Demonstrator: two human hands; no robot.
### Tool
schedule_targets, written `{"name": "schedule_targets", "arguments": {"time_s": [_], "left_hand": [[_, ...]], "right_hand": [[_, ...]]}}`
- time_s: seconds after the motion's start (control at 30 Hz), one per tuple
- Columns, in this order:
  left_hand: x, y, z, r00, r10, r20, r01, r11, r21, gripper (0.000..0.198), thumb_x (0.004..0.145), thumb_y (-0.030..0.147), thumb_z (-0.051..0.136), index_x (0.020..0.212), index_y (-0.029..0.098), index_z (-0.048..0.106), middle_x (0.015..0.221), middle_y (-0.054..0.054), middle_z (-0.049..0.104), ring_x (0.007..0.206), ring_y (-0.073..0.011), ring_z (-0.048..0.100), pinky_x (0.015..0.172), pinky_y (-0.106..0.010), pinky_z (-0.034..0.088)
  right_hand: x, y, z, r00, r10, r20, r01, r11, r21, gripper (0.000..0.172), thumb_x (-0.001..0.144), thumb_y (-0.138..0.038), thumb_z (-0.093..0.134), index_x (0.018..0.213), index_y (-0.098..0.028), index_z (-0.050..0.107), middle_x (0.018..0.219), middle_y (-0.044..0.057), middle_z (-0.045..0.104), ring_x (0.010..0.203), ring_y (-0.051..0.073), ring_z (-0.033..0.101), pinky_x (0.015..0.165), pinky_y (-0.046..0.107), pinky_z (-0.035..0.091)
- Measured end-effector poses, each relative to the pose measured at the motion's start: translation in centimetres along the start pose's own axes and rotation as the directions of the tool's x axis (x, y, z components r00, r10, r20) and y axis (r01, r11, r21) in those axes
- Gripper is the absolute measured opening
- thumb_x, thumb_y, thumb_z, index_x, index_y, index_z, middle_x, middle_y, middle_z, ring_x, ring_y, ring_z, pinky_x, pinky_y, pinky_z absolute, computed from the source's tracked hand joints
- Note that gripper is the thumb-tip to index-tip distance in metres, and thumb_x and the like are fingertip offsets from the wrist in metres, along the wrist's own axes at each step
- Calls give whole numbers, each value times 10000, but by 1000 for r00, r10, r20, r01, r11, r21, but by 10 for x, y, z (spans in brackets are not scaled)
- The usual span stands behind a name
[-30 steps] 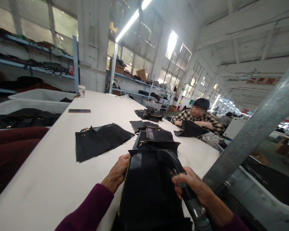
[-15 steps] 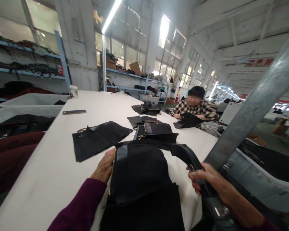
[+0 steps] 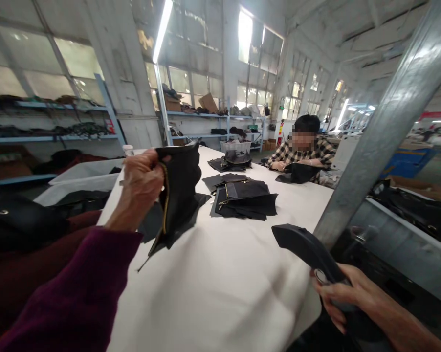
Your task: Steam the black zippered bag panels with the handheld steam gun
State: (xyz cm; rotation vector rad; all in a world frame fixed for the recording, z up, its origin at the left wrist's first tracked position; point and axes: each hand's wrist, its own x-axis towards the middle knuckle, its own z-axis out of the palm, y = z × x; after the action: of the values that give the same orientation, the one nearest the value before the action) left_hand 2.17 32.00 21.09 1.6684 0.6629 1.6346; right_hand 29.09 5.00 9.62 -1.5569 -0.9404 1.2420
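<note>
My left hand (image 3: 142,183) is closed on the top edge of a black fabric bag piece (image 3: 182,190) with a gold zipper down its near side. The piece hangs upright above the white table, over another dark piece (image 3: 150,221) that it mostly hides. In my right hand (image 3: 343,298) is a black, curved vacuum cleaner nozzle (image 3: 301,242), fingers wrapped round its grip. Its flat tip points left over the table's right side, apart from any fabric. Further up the table lies a pile of black zippered pieces (image 3: 246,198).
A co-worker in a checked shirt (image 3: 282,151) handles black fabric at the table's (image 3: 206,288) far right. Another black pile (image 3: 231,160) lies towards the back. A slanted metal post (image 3: 374,132) rises at right, beside a bin (image 3: 418,239). White tubs (image 3: 84,178) stand at left.
My left hand has lifted the black piece off the near table and carried it left and away from me. The nozzle has moved slightly right and down, still in my right hand.
</note>
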Motion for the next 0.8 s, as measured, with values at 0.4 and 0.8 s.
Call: {"name": "schedule_targets", "arguments": {"time_s": [0.4, 0.8], "left_hand": [[-230, -83, 34, 617, 6, 787, -415, 852, 319, 248, 796, 111, 574, 1033, 175, 609, 1030, -81, 612, 978, -222, 544, 894, -384, 439], [-246, -112, 12, 788, -79, 611, -297, 821, 488, 216, 858, 76, 428, 871, 152, 630, 1022, -102, 557, 963, -205, 547, 865, -355, 484]], "right_hand": [[-76, 13, 7, 995, 102, -18, -103, 989, -106, 346, 736, -487, 596, 818, -160, 521, 522, -12, 486, 463, 130, 471, 467, 272, 429], [-34, 51, 42, 964, 165, 209, -136, 980, -145, 228, 729, -333, 561, 846, -149, 497, 512, -32, 516, 423, 98, 465, 433, 204, 387]]}}
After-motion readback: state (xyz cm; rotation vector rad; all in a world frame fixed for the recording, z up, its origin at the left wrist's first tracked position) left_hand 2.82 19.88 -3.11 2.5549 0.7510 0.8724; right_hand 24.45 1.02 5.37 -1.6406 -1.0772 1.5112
